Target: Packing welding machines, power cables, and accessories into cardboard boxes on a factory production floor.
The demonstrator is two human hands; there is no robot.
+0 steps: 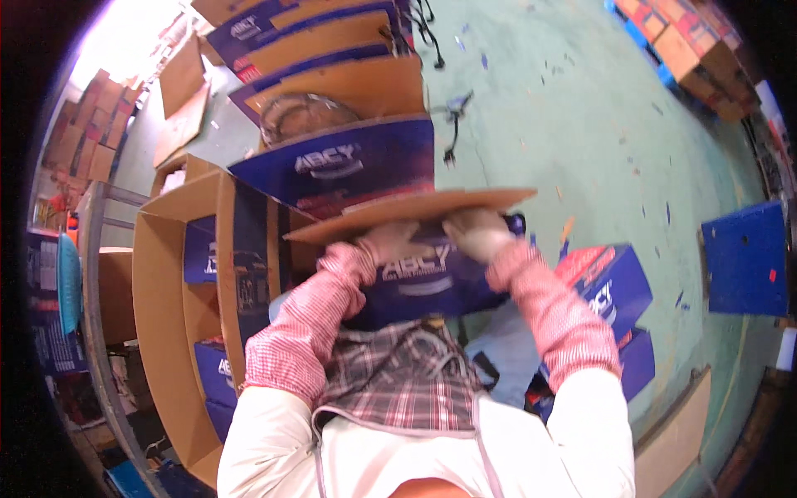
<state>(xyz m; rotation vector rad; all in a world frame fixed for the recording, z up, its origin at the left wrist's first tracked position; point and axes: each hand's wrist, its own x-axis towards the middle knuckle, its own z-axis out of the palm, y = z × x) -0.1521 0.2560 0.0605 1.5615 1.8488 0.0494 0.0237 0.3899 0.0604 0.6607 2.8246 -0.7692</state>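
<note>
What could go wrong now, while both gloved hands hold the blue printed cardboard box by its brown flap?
The left hand and right hand grip the blue printed cardboard box only near its brown flap, so the flap may bend or tear. The black cable lying loose on the green floor could trip someone.

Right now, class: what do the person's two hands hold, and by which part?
Both the left hand and the right hand, gloved, grip a blue printed cardboard box at its top edge, just beneath its raised brown flap.
</note>
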